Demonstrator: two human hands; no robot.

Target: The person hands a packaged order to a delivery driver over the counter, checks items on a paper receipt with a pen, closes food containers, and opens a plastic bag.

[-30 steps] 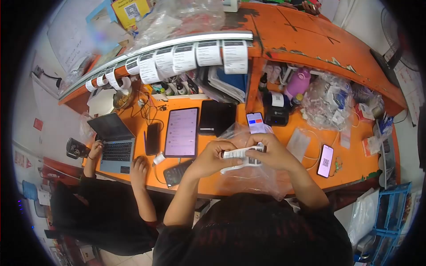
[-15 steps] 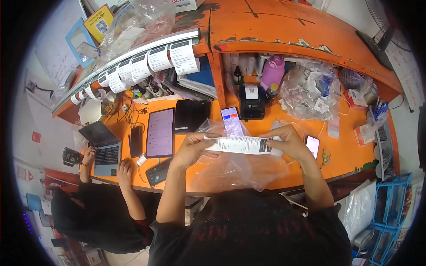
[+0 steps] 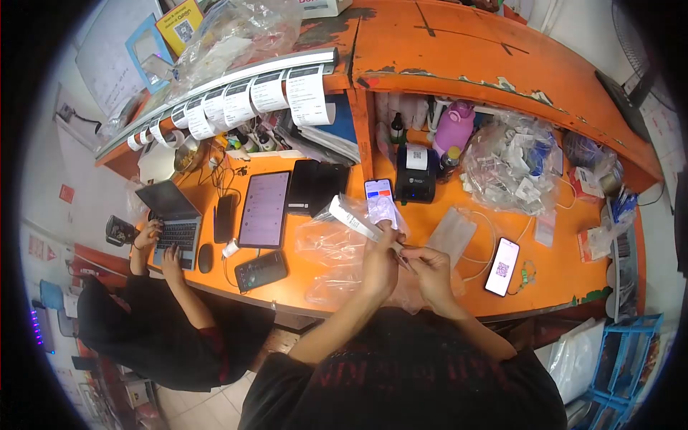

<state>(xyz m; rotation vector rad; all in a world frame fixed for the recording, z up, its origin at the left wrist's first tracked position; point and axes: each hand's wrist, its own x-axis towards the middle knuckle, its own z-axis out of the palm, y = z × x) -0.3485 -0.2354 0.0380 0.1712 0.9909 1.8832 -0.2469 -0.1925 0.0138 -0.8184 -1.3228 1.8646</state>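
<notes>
A narrow white printed receipt [image 3: 352, 219] slants up and left from my hands, turned nearly edge-on. My left hand [image 3: 382, 264] is closed around its middle, thumb on top. Close beside it, my right hand [image 3: 430, 274] pinches the lower end between thumb and fingers. Beneath both hands a clear plastic bag [image 3: 326, 251] lies crumpled on the orange counter [image 3: 459, 290]. Just beyond my left hand is a phone [image 3: 380, 192] with a lit screen, its lower part overlapped by clear plastic.
A black receipt printer [image 3: 416, 183] stands behind, beside a purple bottle [image 3: 454, 129] and a bag of crumpled paper [image 3: 512, 165]. Right lies a phone showing a QR code [image 3: 503, 269]. Left are a tablet [image 3: 264, 209] and a co-worker's hands at a laptop [image 3: 175, 208]. Receipts hang overhead [image 3: 269, 93].
The receipt was stretched flat between my spread hands; now my hands are together, lower, and the strip is tilted and narrower. The co-worker's right hand moved onto the laptop, uncovering a mouse.
</notes>
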